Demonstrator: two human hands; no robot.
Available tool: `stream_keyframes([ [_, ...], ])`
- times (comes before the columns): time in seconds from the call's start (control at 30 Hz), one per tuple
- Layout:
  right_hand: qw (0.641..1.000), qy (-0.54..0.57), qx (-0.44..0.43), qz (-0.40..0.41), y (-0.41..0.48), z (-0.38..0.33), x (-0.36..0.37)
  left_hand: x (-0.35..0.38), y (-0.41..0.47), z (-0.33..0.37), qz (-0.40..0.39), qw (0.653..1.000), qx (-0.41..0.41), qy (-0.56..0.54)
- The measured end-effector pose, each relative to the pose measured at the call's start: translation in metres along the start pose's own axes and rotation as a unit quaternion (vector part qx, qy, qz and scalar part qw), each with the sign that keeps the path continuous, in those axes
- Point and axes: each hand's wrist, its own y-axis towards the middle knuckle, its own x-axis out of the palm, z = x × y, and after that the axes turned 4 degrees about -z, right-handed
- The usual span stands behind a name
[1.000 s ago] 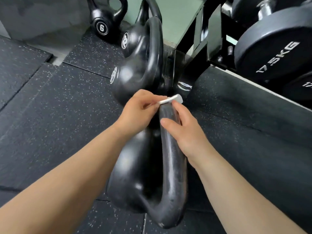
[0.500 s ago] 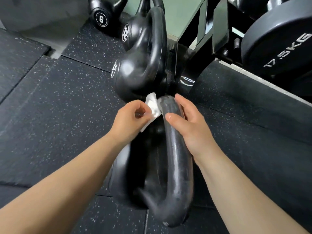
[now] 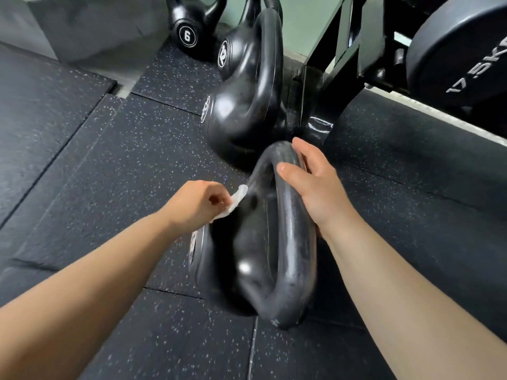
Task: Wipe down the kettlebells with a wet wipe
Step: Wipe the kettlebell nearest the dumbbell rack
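Observation:
A large black kettlebell [image 3: 263, 259] stands on the speckled rubber floor right below me, its thick handle pointing up toward the camera. My right hand [image 3: 315, 185] grips the far right side of that handle. My left hand [image 3: 197, 205] pinches a small crumpled white wet wipe [image 3: 236, 201] and presses it against the left side of the kettlebell just below the handle. Behind it stand three more black kettlebells in a row: a big one [image 3: 241, 116], one marked 12 [image 3: 230, 53] and a small one marked 6 [image 3: 189, 34].
A black metal rack [image 3: 323, 78] rises at the upper right, holding a round dumbbell head marked 17.5 KG [image 3: 461, 56]. A grey block [image 3: 82, 26] sits at the upper left. Black rubber floor tiles [image 3: 96, 165] cover the ground.
My left hand has carried the wipe from the top of the handle down its left side toward the body. My right hand stays on the handle.

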Motion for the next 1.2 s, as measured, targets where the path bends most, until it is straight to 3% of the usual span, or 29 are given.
stream_keyframes([
  [0.1, 1.000, -0.001, 0.000, 0.000, -0.002, 0.000, 0.000, -0.012, -0.043, 0.021, 0.013, 0.976, 0.018, -0.216],
  [0.17, 1.000, -0.004, -0.002, 0.001, -0.004, 0.000, 0.000, -0.009, -0.076, 0.040, -0.060, 0.936, 0.062, -0.342],
  [0.23, 1.000, -0.005, -0.007, 0.001, -0.004, -0.001, 0.000, 0.006, -0.095, 0.051, -0.144, 0.929, 0.102, -0.324],
  [0.3, 1.000, -0.014, -0.012, 0.000, -0.005, 0.000, 0.000, 0.023, -0.101, 0.053, -0.179, 0.942, 0.122, -0.256],
  [0.37, 1.000, -0.026, -0.013, -0.001, -0.006, 0.000, -0.001, 0.034, -0.099, 0.045, -0.144, 0.966, 0.173, -0.125],
  [0.43, 0.999, -0.033, -0.015, -0.002, -0.005, 0.000, -0.001, 0.043, -0.098, 0.031, -0.104, 0.968, 0.227, 0.025],
  [0.5, 0.999, -0.039, -0.015, -0.003, -0.005, 0.000, 0.000, 0.052, -0.098, 0.018, -0.085, 0.973, 0.203, 0.077],
  [0.77, 0.999, -0.044, -0.020, 0.001, -0.005, 0.002, -0.002, 0.047, -0.104, 0.032, -0.065, 0.978, 0.164, -0.110],
  [1.03, 0.999, -0.039, -0.024, 0.001, -0.003, 0.005, -0.002, 0.044, -0.072, 0.040, -0.144, 0.966, 0.209, -0.057],
  [1.2, 0.999, -0.038, -0.030, -0.007, -0.004, 0.009, -0.005, 0.031, -0.077, 0.041, -0.242, 0.938, 0.049, -0.244],
])
